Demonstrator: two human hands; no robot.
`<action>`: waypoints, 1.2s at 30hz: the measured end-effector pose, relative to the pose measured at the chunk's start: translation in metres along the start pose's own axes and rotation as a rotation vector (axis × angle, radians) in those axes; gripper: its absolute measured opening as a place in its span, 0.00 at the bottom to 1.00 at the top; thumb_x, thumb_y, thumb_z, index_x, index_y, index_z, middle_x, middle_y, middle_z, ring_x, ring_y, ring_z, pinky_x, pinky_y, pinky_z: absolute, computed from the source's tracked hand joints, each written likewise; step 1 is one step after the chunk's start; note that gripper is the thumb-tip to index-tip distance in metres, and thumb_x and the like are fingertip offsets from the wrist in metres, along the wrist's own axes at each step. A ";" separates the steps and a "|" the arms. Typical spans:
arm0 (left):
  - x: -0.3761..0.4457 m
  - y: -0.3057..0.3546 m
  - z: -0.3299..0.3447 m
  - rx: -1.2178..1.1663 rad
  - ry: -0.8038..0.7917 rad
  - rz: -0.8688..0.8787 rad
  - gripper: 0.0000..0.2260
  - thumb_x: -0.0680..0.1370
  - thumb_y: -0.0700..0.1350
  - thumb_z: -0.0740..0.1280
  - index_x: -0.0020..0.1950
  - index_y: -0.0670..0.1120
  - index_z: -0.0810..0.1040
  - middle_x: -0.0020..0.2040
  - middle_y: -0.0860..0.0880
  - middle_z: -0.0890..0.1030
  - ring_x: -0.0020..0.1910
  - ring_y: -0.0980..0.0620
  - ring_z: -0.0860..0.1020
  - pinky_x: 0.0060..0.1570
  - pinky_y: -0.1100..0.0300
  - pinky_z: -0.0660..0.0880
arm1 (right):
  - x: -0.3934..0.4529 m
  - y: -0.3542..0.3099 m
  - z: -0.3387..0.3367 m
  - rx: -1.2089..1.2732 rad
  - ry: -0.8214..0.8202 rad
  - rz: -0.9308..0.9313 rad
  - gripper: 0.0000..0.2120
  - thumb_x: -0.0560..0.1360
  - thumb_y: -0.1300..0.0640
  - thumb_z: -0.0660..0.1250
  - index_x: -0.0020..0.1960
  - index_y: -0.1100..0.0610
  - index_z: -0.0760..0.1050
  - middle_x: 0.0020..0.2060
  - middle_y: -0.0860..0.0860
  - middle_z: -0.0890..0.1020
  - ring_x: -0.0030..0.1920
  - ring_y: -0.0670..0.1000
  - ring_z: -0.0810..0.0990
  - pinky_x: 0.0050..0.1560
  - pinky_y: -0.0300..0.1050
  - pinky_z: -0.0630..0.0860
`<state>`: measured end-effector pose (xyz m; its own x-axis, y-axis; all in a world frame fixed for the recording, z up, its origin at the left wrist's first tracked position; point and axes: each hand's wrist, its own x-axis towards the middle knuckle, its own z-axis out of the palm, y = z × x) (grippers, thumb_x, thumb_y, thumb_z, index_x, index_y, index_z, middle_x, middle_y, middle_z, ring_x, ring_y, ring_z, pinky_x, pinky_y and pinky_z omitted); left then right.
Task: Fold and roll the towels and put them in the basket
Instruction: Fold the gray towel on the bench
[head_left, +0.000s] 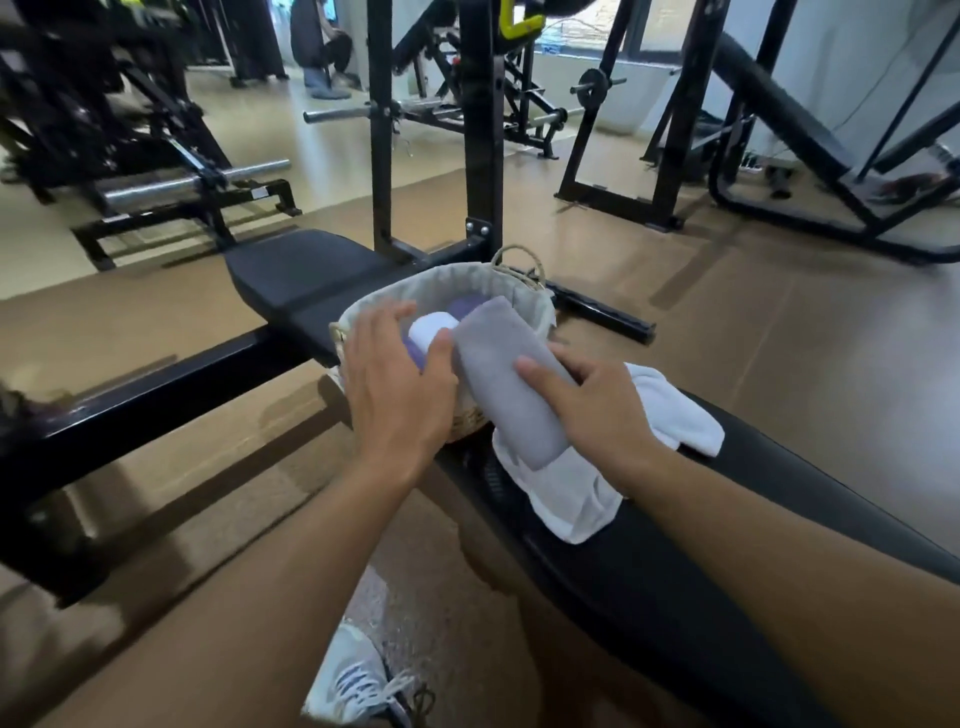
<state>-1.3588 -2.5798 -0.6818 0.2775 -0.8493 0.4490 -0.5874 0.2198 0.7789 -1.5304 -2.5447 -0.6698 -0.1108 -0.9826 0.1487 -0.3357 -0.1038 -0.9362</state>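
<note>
Right grip (592, 400) clamps my rolled grey towel (504, 379), left grip (400, 384) loose beside it, going into basket (540, 312) holding two rolls; white towel (670, 410) on worktop (727, 545) edge's left.

a black padded surface (675, 545) is stretching across the brown floor (779, 338). a woven basket (467, 421) with a pale liner is sitting directly on it, and a crumpled white towel (571, 499) is lying just beside the basket.
</note>
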 end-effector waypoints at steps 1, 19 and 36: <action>0.007 -0.008 -0.004 0.092 0.000 0.021 0.22 0.79 0.54 0.68 0.71 0.50 0.70 0.74 0.50 0.70 0.76 0.49 0.63 0.78 0.45 0.58 | 0.014 -0.006 0.009 0.016 0.022 -0.008 0.08 0.78 0.47 0.70 0.56 0.44 0.84 0.43 0.43 0.87 0.41 0.40 0.84 0.38 0.39 0.80; 0.023 -0.053 -0.006 0.320 -0.199 -0.062 0.56 0.71 0.64 0.73 0.83 0.46 0.39 0.84 0.45 0.43 0.82 0.48 0.40 0.78 0.52 0.40 | 0.148 0.002 0.114 -0.710 -0.308 0.098 0.21 0.84 0.48 0.59 0.59 0.65 0.79 0.51 0.61 0.80 0.53 0.60 0.79 0.54 0.50 0.74; 0.024 -0.050 -0.006 0.343 -0.210 -0.078 0.39 0.80 0.45 0.62 0.82 0.44 0.39 0.84 0.44 0.42 0.82 0.48 0.39 0.80 0.48 0.39 | 0.138 -0.002 0.127 -0.983 -0.624 -0.167 0.29 0.86 0.53 0.53 0.82 0.61 0.48 0.82 0.59 0.46 0.81 0.61 0.47 0.78 0.52 0.47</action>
<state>-1.3182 -2.6077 -0.7074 0.1912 -0.9444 0.2676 -0.8002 0.0079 0.5997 -1.4263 -2.6999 -0.6883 0.3881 -0.9016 -0.1910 -0.9105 -0.3430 -0.2309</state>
